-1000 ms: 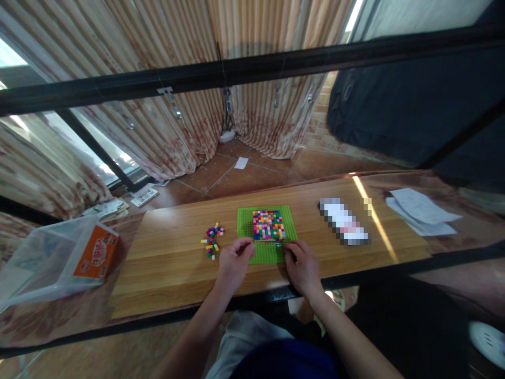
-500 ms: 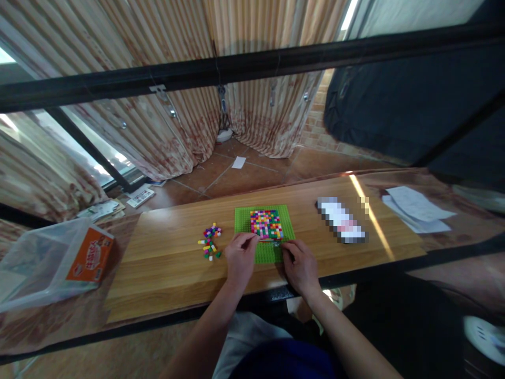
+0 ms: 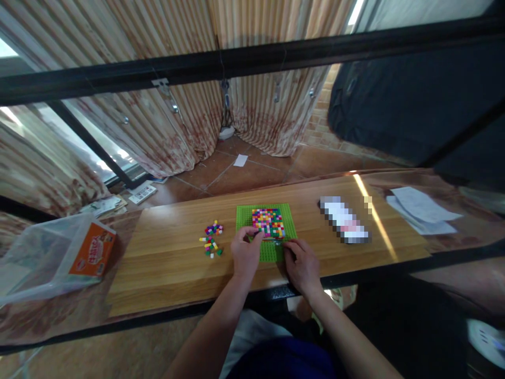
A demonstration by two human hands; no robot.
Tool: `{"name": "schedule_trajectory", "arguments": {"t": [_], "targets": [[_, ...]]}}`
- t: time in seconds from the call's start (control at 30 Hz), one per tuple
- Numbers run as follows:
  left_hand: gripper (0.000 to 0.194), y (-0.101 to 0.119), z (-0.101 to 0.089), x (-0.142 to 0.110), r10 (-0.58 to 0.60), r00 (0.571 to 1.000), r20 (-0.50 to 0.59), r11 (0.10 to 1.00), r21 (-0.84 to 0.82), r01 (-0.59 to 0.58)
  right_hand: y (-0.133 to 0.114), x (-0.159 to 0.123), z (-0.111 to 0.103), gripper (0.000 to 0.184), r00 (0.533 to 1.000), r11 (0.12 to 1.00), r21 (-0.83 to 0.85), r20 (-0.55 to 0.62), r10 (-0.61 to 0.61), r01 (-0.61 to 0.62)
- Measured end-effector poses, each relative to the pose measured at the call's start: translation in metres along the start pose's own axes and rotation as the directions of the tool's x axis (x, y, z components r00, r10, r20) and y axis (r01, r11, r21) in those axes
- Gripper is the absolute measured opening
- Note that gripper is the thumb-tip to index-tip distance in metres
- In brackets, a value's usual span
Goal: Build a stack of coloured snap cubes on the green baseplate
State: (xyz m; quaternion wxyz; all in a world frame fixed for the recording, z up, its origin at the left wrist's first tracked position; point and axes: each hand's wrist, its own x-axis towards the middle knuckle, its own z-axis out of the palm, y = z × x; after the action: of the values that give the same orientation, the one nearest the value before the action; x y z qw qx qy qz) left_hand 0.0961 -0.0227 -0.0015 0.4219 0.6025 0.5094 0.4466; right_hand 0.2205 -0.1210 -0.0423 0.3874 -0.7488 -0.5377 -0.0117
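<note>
A green baseplate (image 3: 288, 221) lies on the wooden table (image 3: 165, 263), with a patch of small coloured bricks (image 3: 268, 222) pressed onto its middle. My left hand (image 3: 244, 252) rests on the plate's left part, fingers pinched together at the lower left corner of the coloured patch. My right hand (image 3: 302, 263) lies at the plate's front right edge, fingers curled around a thin tool whose tip touches the plate. A small heap of loose coloured bricks (image 3: 212, 239) sits to the left of the plate.
A clear plastic bag with an orange box (image 3: 92, 255) lies at the table's left end. A blurred-out flat object (image 3: 344, 220) lies right of the plate, and white papers (image 3: 422, 210) farther right. A black bar (image 3: 252, 58) crosses the view above.
My left hand has moved right and forward onto the green plate, up to the coloured patch. My right hand has stayed at the plate's front right edge.
</note>
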Motion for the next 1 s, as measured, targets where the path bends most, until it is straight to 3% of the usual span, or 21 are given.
{"name": "schedule_trajectory", "arguments": {"t": [0.3, 0.43, 0.57, 0.73, 0.87, 1.0], "targets": [[0.019, 0.003, 0.001, 0.006, -0.112, 0.989, 0.097, 0.986, -0.115, 0.123, 0.002, 0.000, 0.000, 0.022, 1.000, 1.000, 0.004, 0.000, -0.014, 0.014], [0.019, 0.002, -0.016, -0.003, -0.061, 0.989, 0.132, 0.992, -0.104, 0.075, 0.004, -0.001, 0.001, 0.021, 1.000, 1.000, 0.007, -0.012, -0.019, 0.019], [0.012, -0.006, -0.062, -0.009, 0.115, 0.985, 0.127, 0.982, 0.134, -0.132, 0.004, -0.002, 0.001, 0.020, 1.000, 1.000, 0.021, -0.015, -0.018, 0.018], [0.020, -0.021, -0.114, -0.007, 0.259, 0.943, 0.210, 0.779, 0.531, -0.332, 0.004, -0.001, 0.001, 0.019, 1.000, 1.000, 0.017, -0.014, -0.015, 0.016], [0.017, -0.028, -0.119, -0.004, 0.265, 0.920, 0.290, 0.638, 0.662, -0.393, 0.003, -0.001, 0.000, 0.020, 1.000, 1.000, 0.017, -0.020, -0.022, 0.023], [0.014, -0.028, -0.113, -0.002, 0.250, 0.916, 0.314, 0.613, 0.681, -0.400, 0.003, -0.001, 0.000, 0.020, 1.000, 1.000, 0.021, -0.019, -0.020, 0.020]]}}
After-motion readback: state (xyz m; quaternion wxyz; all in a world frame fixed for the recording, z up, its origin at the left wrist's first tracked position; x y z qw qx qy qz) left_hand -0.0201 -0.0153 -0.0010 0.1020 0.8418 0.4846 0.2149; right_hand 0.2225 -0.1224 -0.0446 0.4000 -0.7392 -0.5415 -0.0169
